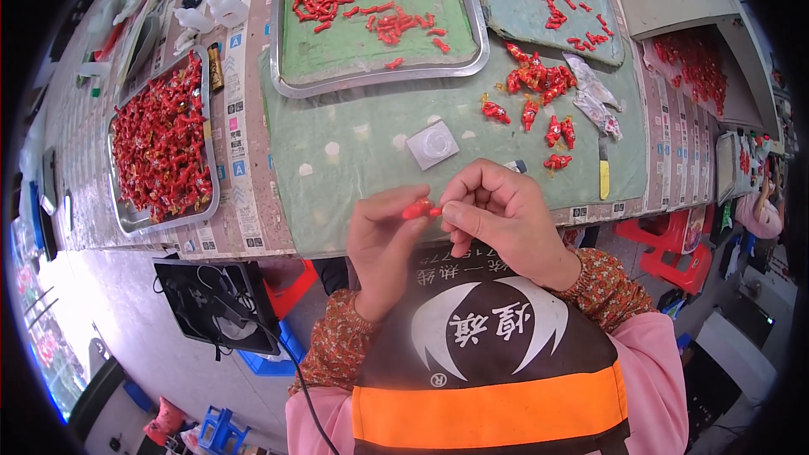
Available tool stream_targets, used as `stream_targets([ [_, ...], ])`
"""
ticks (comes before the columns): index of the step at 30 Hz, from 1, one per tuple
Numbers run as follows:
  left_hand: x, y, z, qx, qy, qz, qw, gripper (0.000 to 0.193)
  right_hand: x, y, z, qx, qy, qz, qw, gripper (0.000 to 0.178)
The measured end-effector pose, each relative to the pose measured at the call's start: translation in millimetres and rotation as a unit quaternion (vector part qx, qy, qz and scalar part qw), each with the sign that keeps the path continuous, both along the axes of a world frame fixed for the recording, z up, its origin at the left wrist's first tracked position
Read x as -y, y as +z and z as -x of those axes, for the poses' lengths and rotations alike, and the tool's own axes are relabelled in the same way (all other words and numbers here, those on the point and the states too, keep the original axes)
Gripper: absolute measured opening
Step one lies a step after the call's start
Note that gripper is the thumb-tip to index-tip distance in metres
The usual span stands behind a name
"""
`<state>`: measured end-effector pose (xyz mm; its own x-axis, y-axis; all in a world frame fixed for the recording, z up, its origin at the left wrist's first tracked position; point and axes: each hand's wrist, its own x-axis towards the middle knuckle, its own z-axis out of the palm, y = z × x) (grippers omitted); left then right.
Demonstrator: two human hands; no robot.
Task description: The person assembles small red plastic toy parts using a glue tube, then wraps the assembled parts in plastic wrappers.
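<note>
I see both hands close together above the near edge of the bench (253,227). The left hand (383,244) and the right hand (497,215) both pinch one small red wrapped piece (419,208), which sits between their fingertips. The left hand is closed on its left end with thumb and fingers. The right hand is curled, with its thumb and first finger closed on the right end. The piece is lifted off the bench and lies roughly level between the two hands.

Just beyond the right hand, on the pale green cloth (354,160) that covers the bench, lies a small white square lid of plastic (433,144). Further beyond and to the right of the right hand I see a loose group of the same red wrapped pieces (535,84) on the cloth, with some crumpled clear wrappers (594,97) beside them. A yellow-handled knife (603,173) lies to the right of the right hand, near the bench edge.

Well beyond both hands stands a large metal tray with a green lining (379,80), and red pieces are scattered on it. Far to the left of the left hand there is a smaller metal tray (211,194), heaped with red wrapped pieces.
</note>
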<state>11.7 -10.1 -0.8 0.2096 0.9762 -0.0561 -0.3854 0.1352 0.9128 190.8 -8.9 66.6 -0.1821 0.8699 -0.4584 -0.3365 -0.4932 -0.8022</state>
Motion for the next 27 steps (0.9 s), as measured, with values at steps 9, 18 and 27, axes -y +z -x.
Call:
stream_targets([
  [9, 2, -9, 0, -0.069, 0.008, -0.115, 0.991, 0.031, 2, -5, 3, -0.012, 0.002, -0.003, 1.0, 0.008],
  [18, 2, -16, 3, -0.102, 0.013, -0.158, 0.982, 0.031, 3, -6, 4, 0.019, 0.019, -0.006, 1.0, 0.008],
  [27, -8, -9, 5, -0.27, 0.039, -0.319, 0.908, 0.034, 5, -8, 2, 0.07, 0.03, -0.02, 0.997, 0.007],
])
